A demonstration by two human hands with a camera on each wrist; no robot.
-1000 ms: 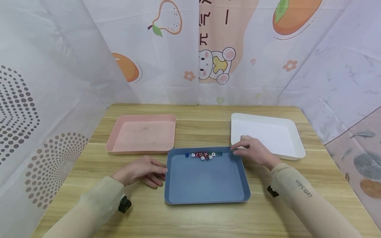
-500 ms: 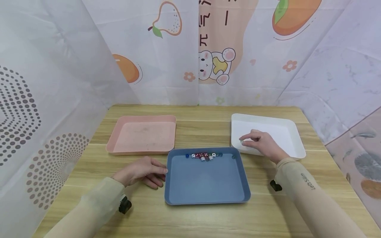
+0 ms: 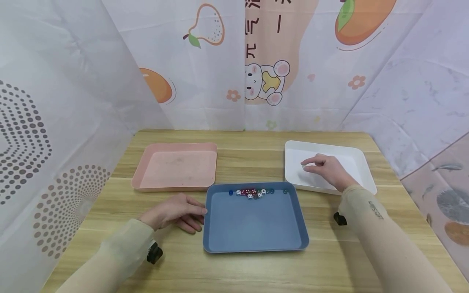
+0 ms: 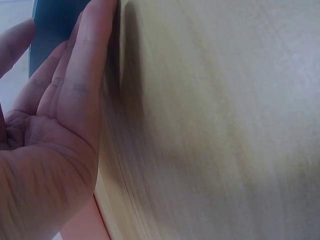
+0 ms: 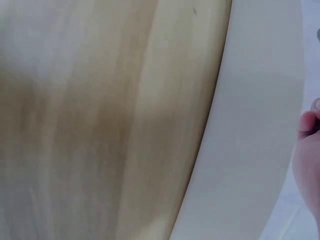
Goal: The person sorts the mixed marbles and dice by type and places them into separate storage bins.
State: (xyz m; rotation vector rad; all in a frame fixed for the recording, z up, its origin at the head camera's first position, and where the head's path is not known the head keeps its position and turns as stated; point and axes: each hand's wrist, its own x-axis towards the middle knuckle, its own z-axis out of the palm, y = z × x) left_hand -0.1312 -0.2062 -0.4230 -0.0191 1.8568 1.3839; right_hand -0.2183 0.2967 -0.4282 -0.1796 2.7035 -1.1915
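My right hand (image 3: 327, 169) pinches a small pale, see-through marble (image 3: 303, 166) between thumb and fingertips over the white tray (image 3: 360, 156). Only the edge of this hand (image 5: 307, 160) shows in the right wrist view, and the marble is out of sight there. My left hand (image 3: 176, 211) lies at the left side of the blue tray (image 3: 256, 228), thumb at the rim, fingers stretched out low beside it. White and red dice (image 3: 247, 191) sit in a row along the blue tray's far wall, among several blue and greenish glass marbles (image 3: 272, 191).
A pink tray (image 3: 179, 167) stands at the back left of the wooden table (image 3: 249, 154). The white tray's near corner lies close to the blue tray's far right corner. Printed curtains (image 3: 205, 85) close off the back and sides.
My right hand has lifted the marble from the blue tray's far right corner and carried it over the white tray. One marble left in that corner has shifted slightly. My left hand stays put.
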